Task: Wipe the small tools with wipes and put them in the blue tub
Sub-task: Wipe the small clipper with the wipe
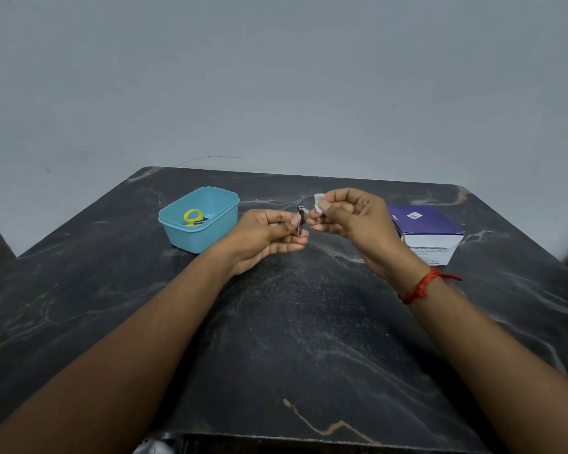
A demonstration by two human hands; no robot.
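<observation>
A tool (299, 221) and wipe (318, 201) held above the table (292, 339).
Left grip (269, 237) pinches the metal tool; right grip (345, 214) pinches the wipe just beside its top. Farther off, tub (191, 239) at left holds yellow scissors (193, 217); box (427, 224) at right.

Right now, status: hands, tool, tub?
Left hand pinches small metal tool. Right hand holds wipe beside it. Blue tub holds yellow-handled scissors. Nothing between hands and tub.
</observation>
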